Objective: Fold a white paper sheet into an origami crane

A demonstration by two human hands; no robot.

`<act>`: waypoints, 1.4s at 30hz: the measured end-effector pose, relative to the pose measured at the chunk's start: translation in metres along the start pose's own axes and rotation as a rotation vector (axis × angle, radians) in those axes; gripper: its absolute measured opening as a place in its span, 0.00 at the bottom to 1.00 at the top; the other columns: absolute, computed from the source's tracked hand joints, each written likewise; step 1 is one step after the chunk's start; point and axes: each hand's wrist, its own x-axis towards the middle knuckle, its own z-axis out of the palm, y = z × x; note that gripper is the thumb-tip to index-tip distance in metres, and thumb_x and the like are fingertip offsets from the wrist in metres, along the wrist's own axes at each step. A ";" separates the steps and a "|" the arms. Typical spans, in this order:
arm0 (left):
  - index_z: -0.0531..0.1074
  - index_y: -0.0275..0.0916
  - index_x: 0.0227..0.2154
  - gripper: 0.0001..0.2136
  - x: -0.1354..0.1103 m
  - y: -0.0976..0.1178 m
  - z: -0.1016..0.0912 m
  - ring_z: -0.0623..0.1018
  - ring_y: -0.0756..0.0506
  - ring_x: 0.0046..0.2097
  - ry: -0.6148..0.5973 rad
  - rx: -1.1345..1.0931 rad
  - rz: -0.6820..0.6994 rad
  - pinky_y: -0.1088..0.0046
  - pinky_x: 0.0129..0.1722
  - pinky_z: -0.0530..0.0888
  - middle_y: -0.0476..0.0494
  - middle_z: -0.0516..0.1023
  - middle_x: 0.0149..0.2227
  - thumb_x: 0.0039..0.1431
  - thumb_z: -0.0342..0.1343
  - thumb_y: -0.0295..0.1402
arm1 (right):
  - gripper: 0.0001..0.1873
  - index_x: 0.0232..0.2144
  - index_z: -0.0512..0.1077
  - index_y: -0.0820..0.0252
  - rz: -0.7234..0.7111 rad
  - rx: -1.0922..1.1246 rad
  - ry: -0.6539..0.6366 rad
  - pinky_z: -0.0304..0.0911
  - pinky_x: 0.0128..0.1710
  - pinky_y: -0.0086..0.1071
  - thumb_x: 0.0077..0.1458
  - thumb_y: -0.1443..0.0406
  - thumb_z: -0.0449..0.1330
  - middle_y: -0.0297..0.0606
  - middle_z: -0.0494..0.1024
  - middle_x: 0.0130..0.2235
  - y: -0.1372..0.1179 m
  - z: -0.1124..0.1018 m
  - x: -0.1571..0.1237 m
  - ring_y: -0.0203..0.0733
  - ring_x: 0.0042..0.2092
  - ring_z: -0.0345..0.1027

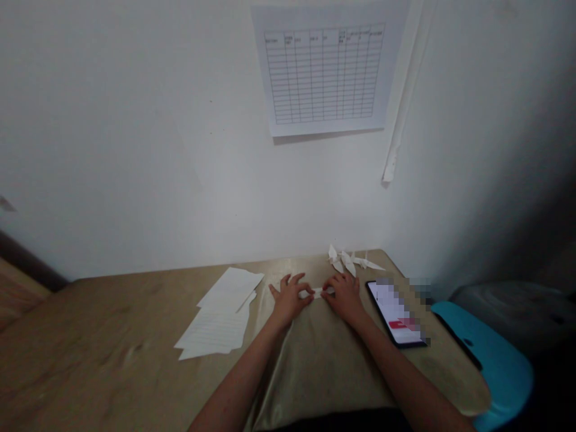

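Between my two hands is a small strip of folded white paper [317, 293], close to the tabletop. My left hand [290, 298] pinches its left end between thumb and forefinger, the other fingers spread. At the right end, my right hand [345, 295] pinches the same paper with thumb and forefinger. Fingertips cover both ends of it. Just beyond my right hand lie several folded white paper figures [346, 261] by the wall. Loose sheets of white paper [220, 315], some lined, are stacked untidily to the left of my left hand.
A phone [396, 315] with a lit screen lies right of my right forearm. The brown table [112, 336] meets a white wall, where a printed table sheet [326, 78] hangs. A turquoise chair [490, 360] stands beyond the table's right edge.
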 end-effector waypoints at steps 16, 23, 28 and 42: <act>0.79 0.66 0.45 0.13 -0.006 -0.008 -0.010 0.49 0.29 0.73 -0.065 0.036 0.040 0.21 0.61 0.36 0.60 0.62 0.70 0.61 0.60 0.37 | 0.12 0.40 0.79 0.47 -0.028 0.015 -0.050 0.37 0.65 0.65 0.60 0.68 0.58 0.36 0.77 0.51 0.009 -0.004 -0.002 0.52 0.61 0.59; 0.81 0.57 0.39 0.06 -0.006 0.002 0.000 0.53 0.31 0.72 0.036 0.061 0.072 0.24 0.63 0.36 0.56 0.66 0.68 0.60 0.62 0.43 | 0.07 0.37 0.79 0.51 -0.049 0.037 0.015 0.34 0.66 0.62 0.60 0.60 0.60 0.39 0.78 0.49 0.006 -0.001 -0.004 0.53 0.59 0.60; 0.80 0.54 0.38 0.05 -0.003 0.006 0.009 0.55 0.32 0.71 0.083 0.040 0.053 0.22 0.62 0.38 0.55 0.67 0.67 0.60 0.63 0.43 | 0.10 0.38 0.77 0.52 -0.019 -0.009 0.033 0.36 0.66 0.62 0.57 0.55 0.65 0.40 0.77 0.49 0.000 0.004 -0.003 0.55 0.59 0.61; 0.80 0.56 0.41 0.09 0.002 0.001 0.001 0.52 0.29 0.73 -0.006 -0.025 0.022 0.20 0.61 0.39 0.56 0.64 0.69 0.60 0.62 0.33 | 0.07 0.40 0.77 0.50 0.015 0.021 -0.026 0.43 0.64 0.57 0.57 0.64 0.62 0.37 0.77 0.50 0.005 -0.001 0.001 0.52 0.59 0.61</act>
